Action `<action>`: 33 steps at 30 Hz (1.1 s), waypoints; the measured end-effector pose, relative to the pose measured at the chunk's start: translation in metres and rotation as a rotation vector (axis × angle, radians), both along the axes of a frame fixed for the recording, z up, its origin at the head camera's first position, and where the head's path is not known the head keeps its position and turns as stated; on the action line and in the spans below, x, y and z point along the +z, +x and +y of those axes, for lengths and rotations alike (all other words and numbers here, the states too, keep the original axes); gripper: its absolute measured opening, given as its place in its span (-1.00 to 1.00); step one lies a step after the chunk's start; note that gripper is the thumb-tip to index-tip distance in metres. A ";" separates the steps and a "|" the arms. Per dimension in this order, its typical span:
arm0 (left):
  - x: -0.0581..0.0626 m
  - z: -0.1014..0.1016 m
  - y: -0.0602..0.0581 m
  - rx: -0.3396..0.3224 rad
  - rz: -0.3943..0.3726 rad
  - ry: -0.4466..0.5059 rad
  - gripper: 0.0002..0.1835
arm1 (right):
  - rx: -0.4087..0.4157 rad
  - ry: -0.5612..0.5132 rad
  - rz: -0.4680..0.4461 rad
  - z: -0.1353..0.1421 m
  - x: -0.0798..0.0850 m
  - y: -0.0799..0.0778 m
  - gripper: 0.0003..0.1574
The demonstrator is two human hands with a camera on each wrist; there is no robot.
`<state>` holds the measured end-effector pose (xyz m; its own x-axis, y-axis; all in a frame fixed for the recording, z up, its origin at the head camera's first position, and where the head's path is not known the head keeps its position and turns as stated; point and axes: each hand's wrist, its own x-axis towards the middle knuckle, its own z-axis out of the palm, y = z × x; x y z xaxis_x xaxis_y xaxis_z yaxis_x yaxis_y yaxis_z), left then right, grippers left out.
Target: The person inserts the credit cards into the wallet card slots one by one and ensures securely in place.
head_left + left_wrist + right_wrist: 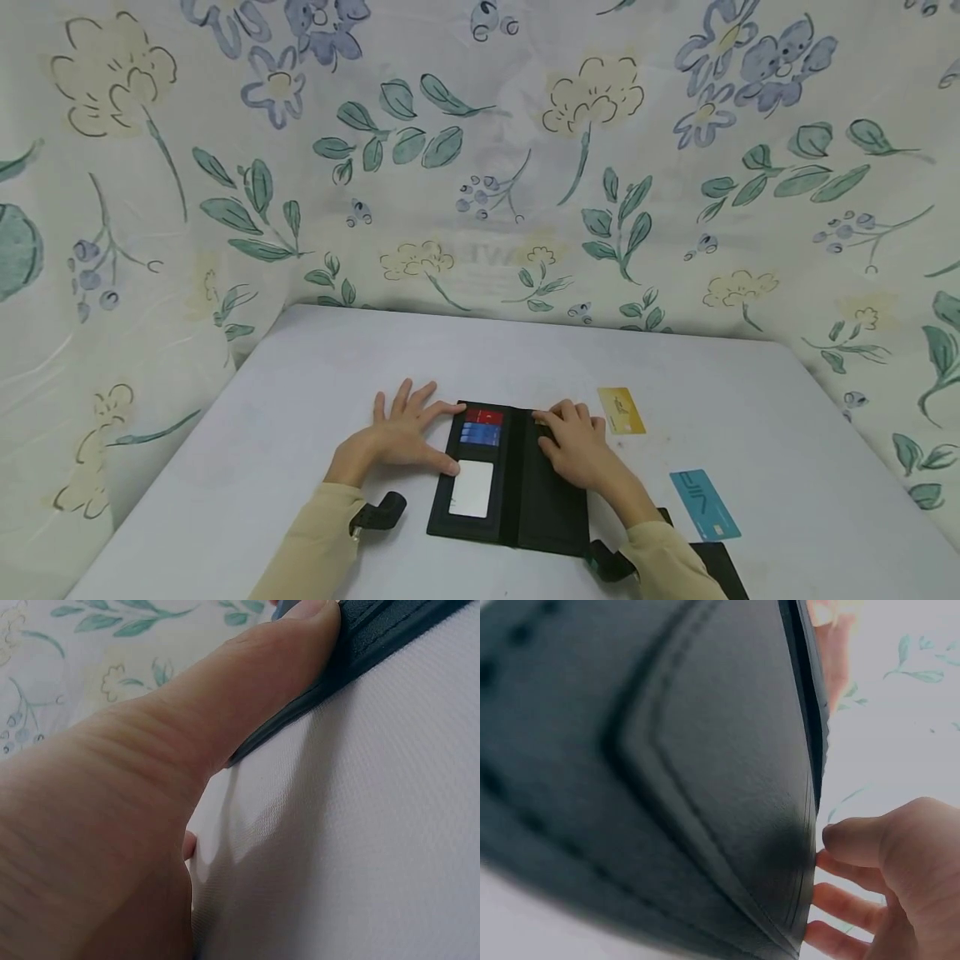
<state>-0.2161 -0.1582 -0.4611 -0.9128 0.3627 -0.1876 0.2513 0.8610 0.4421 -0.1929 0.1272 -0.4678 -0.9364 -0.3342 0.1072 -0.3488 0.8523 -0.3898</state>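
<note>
A black bifold wallet (pixel 510 483) lies spread open on the table. Its left panel holds a red card (pixel 484 417) and blue cards (pixel 480 434) in slots, above a white window (pixel 472 489). With fingers spread, my left hand (pixel 401 437) touches the wallet's left edge with index finger and thumb. My right hand (pixel 577 446) has bent fingers at the top of the right panel, where a small gold strip (pixel 540 422) shows beneath them. Whether they pinch it is hidden. In the right wrist view, the thumb (pixel 855 840) is beside the dark panel (pixel 727 750).
On the white table (pixel 360 342), a gold card (pixel 622 411) lies beyond my right hand. A blue card (pixel 705 504) is nearer, at the right. A black flat item (pixel 722 568) lies partly behind the right sleeve. Floral cloth (pixel 510 208) hangs behind the table.
</note>
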 end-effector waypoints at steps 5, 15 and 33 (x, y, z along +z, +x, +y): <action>0.000 0.002 0.001 -0.012 0.005 0.005 -0.01 | 0.017 0.027 0.007 0.001 0.003 0.010 -0.51; 0.001 0.004 0.001 -0.017 0.008 0.022 -0.01 | 0.013 0.075 -0.007 -0.001 0.004 0.020 -0.37; -0.003 0.000 0.000 0.006 0.043 0.046 0.00 | 0.076 0.000 -0.041 0.006 0.000 -0.001 -0.35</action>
